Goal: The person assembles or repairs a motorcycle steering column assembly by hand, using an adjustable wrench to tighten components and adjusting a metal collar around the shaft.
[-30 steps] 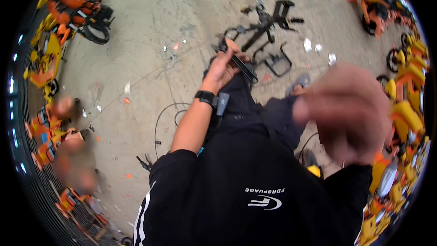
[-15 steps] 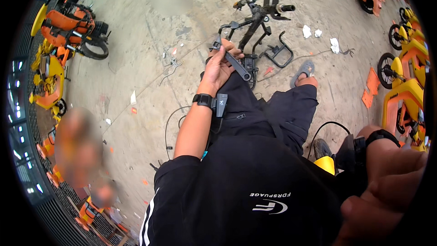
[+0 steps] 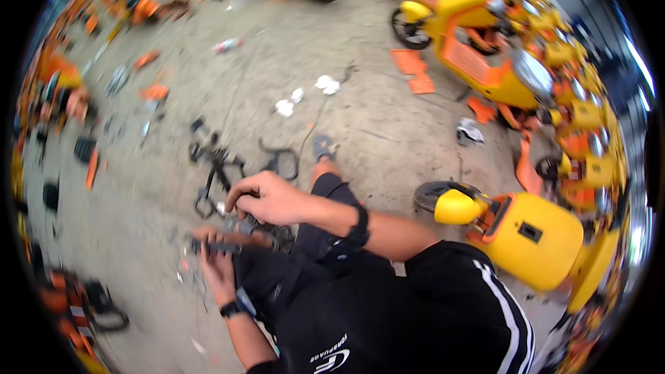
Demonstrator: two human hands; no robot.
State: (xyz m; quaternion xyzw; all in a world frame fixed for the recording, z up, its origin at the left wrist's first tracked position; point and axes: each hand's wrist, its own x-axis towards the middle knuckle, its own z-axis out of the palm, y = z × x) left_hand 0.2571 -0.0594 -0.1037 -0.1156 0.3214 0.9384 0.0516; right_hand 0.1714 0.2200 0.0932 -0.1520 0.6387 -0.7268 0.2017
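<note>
My left hand [image 3: 219, 271] is closed around a dark grey bar [image 3: 223, 246], the one that showed a round, holed end earlier. It is held low over my left thigh, and motion smears its detail. My right hand [image 3: 271, 199] hovers just above and to the right of it, fingers curled and thumb drawn in. Whatever the right fingers may hold is hidden. Beyond both hands a black metal vehicle frame [image 3: 220, 166] stands on the floor, partly covered by my right hand. A black tubular bracket [image 3: 282, 161] lies beside it.
A yellow scooter [image 3: 530, 235] stands close on my right. Rows of yellow and orange scooters [image 3: 478, 48] fill the far right. White paper scraps [image 3: 327, 84], orange panels [image 3: 413, 69] and a bottle [image 3: 227, 46] lie on the concrete floor [image 3: 277, 28].
My view has swung to the right. My right hand has come from the lower right to beside the left hand, which still holds the bar.
</note>
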